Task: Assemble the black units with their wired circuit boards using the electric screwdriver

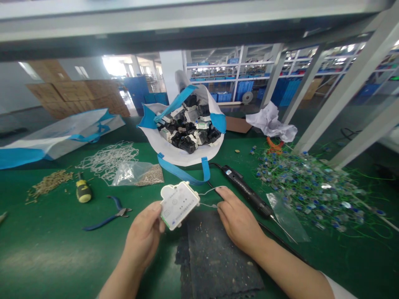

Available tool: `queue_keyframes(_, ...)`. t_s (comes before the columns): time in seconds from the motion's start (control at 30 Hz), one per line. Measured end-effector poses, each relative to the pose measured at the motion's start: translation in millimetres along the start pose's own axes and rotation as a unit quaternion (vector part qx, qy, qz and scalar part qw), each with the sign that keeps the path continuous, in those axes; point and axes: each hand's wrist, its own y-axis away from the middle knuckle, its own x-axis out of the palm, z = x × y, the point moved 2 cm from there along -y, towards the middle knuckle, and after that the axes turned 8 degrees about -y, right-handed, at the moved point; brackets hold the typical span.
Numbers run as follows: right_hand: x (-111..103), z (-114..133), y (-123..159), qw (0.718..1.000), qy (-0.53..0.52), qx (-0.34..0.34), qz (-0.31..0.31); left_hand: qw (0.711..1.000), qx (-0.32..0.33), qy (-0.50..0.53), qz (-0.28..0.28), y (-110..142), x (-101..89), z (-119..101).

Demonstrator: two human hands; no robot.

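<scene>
L hand [145, 232] is closed on a white plastic cover [180, 205], R hand [238, 220] half-curled, fingertips at its thin wire [207, 192] (can't tell if gripped), near the dark mat's [220, 253] far end. Cutters [121, 213] L, elec screwdriver [247, 189] R, bag [174, 155] fulla modules [188, 143] behind, cardboard boxes [75, 91] way back.

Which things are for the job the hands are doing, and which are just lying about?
Seems part of the job:
- white device, in the left hand
- thin wire, running to the right hand
- dark mat, perhaps

Probably just lying about:
- crumpled paper
- cardboard boxes
- flattened bag, on the left
</scene>
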Motion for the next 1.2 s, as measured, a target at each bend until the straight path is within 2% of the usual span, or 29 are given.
queue_keyframes(0.1,-1,2,1,1.0,-0.021,-0.008,0.009,0.989,0.001,-0.118,0.093,5,2.0,0)
queue_keyframes(0.23,-1,5,2,0.999,-0.028,-0.026,0.036,0.951,0.01,-0.232,0.203,10,4.0,-6)
queue_keyframes(0.3,0,5,2,0.998,-0.013,-0.039,0.045,0.939,0.013,-0.257,0.229,11,3.5,-9)
queue_keyframes(0.37,2,3,2,0.998,0.012,-0.039,0.047,0.938,0.002,-0.256,0.233,10,1.4,-8)
queue_keyframes(0.47,4,-4,2,0.998,0.05,-0.012,0.033,0.963,-0.04,-0.182,0.193,5,-4.1,-2)
queue_keyframes(0.6,-3,-8,1,0.997,0.053,0.032,-0.035,0.994,-0.074,-0.031,0.071,-3,-9.8,5)
queue_keyframes(0.73,-10,-6,-1,0.994,0.031,0.067,-0.078,0.99,-0.094,0.093,-0.041,-7,-8.4,5)
queue_keyframes(0.83,-9,-5,0,0.995,0.0,0.062,-0.08,0.979,-0.112,0.145,-0.092,-8,-3.9,0)
queue_keyframes(0.93,-5,-3,2,0.997,-0.041,0.028,-0.063,0.97,-0.127,0.171,-0.115,-8,0.7,-5)
queue_keyframes(1.0,-3,-1,2,0.998,-0.052,0.018,-0.039,0.968,-0.138,0.181,-0.109,-7,3.3,-7)
queue_keyframes(1.1,-2,-1,2,0.998,-0.043,0.037,-0.007,0.968,-0.145,0.187,-0.088,-7,5.5,-8)
queue_keyframes(1.2,-2,-2,2,0.997,-0.053,0.048,-0.003,0.969,-0.138,0.185,-0.089,-7,4.2,-6)
